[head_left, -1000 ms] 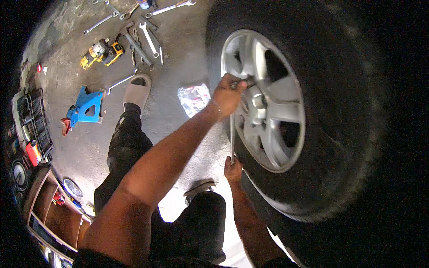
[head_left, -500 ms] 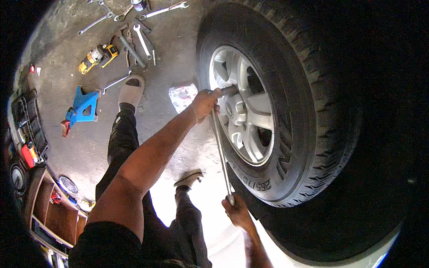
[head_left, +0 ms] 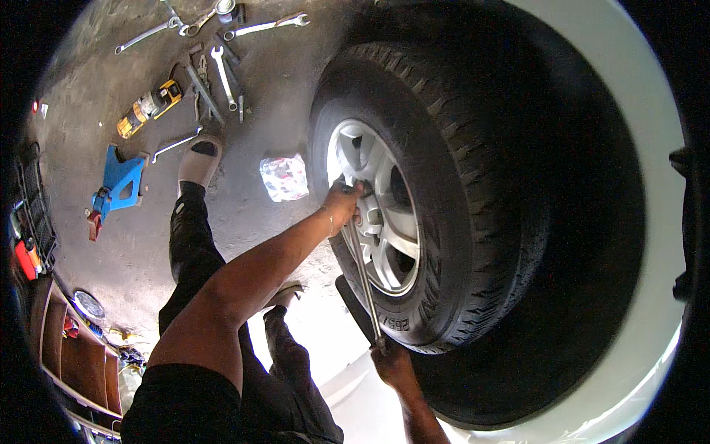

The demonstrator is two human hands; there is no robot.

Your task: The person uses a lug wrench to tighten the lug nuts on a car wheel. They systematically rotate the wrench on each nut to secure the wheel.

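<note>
A long-handled socket wrench (head_left: 364, 275) runs down along the face of a large wheel, its silvery bar slanting slightly. My left hand (head_left: 343, 205) is closed around its head end, close to the hub and the spokes of the silver alloy rim (head_left: 400, 240). My fingers and the rim hide most of the socket; whether it sits on a nut cannot be seen. Lower down, my right hand (head_left: 393, 365) grips the handle's far end. The black tyre (head_left: 444, 185) has chunky tread and stands upright inside the wheel arch.
A white fender (head_left: 658, 244) curves around the wheel. On the floor lie several wrenches (head_left: 224, 79), a yellow power tool (head_left: 149, 109), a blue jack stand (head_left: 122, 180) and a plastic packet (head_left: 284, 177). A wooden shelf unit (head_left: 80, 359) stands at lower left.
My view has shifted, bringing the white fender in at right. Both hands stay on the socket wrench; less of its dark socket end shows beyond my left hand.
</note>
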